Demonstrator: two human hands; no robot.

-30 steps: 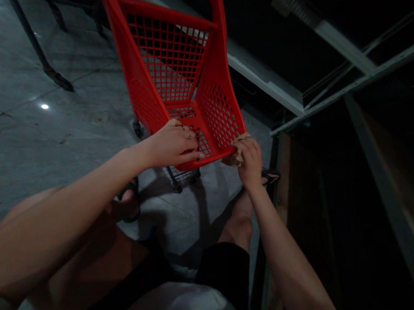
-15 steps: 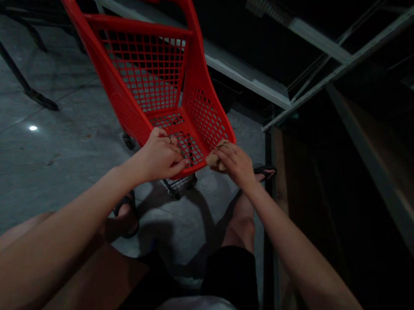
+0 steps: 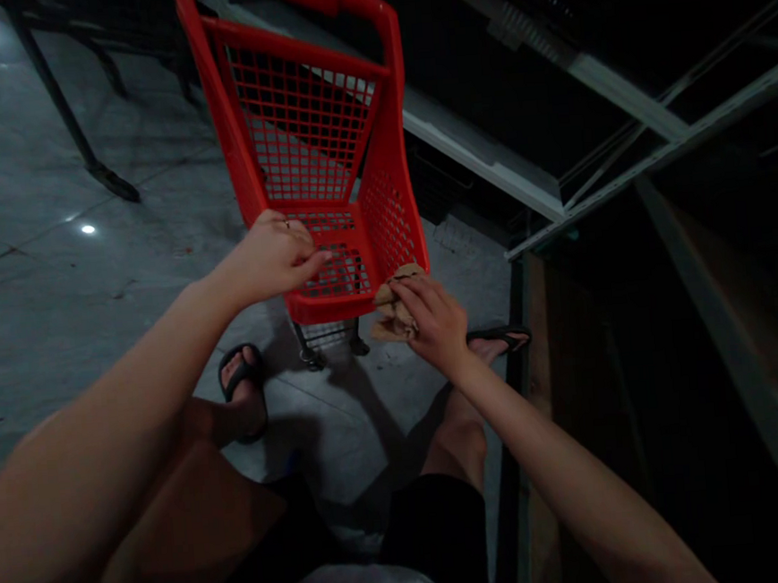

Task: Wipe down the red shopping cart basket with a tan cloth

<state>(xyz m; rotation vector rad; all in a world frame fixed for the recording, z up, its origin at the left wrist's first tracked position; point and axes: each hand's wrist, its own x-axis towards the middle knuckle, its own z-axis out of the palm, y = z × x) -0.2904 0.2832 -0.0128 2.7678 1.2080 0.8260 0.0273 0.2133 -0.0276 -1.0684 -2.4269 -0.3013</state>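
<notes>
A small red plastic shopping cart [image 3: 327, 310] with lattice walls stands in front of me. My left hand [image 3: 277, 257] is closed over the cart's rim at its near left corner, with the thumb stretched toward the basket's inside. At the near right corner, my right hand [image 3: 432, 313] presses a crumpled brown cloth [image 3: 394, 313] against the rim. Part of the cloth hangs out below the fingers. The palm side of each hand is hidden.
My sandalled feet stand on the grey floor [image 3: 171, 255] to either side of the cart. Behind it runs a pale metal shelf frame [image 3: 479, 159]. A wooden board [image 3: 536, 370] lies along the right. Dark metal legs [image 3: 64, 101] stand at the upper left.
The cart and floor have shifted right in view. My left hand has moved from the front rim up toward the left side. More of the cloth shows under my right hand.
</notes>
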